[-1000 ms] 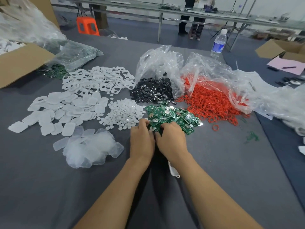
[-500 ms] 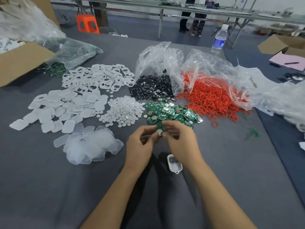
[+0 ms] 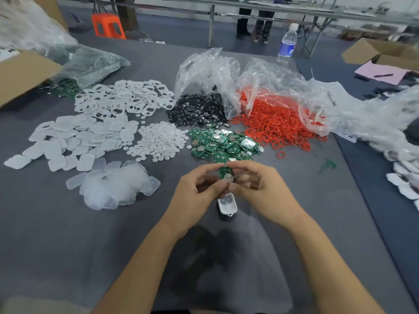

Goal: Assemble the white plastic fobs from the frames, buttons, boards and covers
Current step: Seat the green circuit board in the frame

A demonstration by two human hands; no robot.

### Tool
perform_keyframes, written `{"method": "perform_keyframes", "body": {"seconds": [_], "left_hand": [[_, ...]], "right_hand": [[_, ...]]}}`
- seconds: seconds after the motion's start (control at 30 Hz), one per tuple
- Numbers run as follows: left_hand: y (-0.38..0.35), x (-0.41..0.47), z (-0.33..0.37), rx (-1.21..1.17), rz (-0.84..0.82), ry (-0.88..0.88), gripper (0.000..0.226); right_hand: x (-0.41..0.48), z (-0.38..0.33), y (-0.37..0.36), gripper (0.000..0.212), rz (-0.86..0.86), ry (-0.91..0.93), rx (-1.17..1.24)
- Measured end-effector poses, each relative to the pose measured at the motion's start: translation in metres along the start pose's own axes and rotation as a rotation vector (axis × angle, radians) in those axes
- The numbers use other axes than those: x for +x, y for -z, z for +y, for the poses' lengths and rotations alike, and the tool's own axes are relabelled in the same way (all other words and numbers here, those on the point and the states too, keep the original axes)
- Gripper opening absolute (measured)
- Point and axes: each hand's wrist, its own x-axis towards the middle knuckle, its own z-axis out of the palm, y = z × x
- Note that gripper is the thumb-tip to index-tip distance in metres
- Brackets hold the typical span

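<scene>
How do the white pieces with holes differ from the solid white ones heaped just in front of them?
The frames have cut-out openings; the covers are solid plates. The frames lie farther back, beside the black pieces; the covers lie nearer, left of the round buttons. Both are white plastic, heaped loose on the grey table.

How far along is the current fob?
Done: one white shell lies open side up on the table, just below the hands. In hand: the left hand and right hand pinch one green board between them, above that shell. Left: the board is not yet seated, no cover is on, and piles of frames, buttons and covers wait.
</scene>
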Motion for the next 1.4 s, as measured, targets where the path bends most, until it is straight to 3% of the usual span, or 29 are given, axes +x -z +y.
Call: {"method": "perform_keyframes", "body": {"seconds": [0.3,0.57,0.83,1.4], "left_hand": [[0.005,-0.006,-0.006,0.294,-0.04,-0.056,0.042],[0.006,-0.015,-0.015,0.777,0.006,-0.199,0.044],[0.007,-0.02,-0.028,0.874,0.011,-0.228,0.047],[0.009,-0.021,-0.031,0.912,-0.008,-0.205,0.055]], "right_hand": [[-0.007,0.015,0.0,0.038,0.067,0.016,-0.242],[-0.011,0.03,-0.004,0.039,0.018,0.04,-0.436],[-0.014,0.037,-0.002,0.037,-0.069,0.098,-0.562],[-0.016,0.035,-0.001,0.043,-0.088,0.071,-0.606]]}}
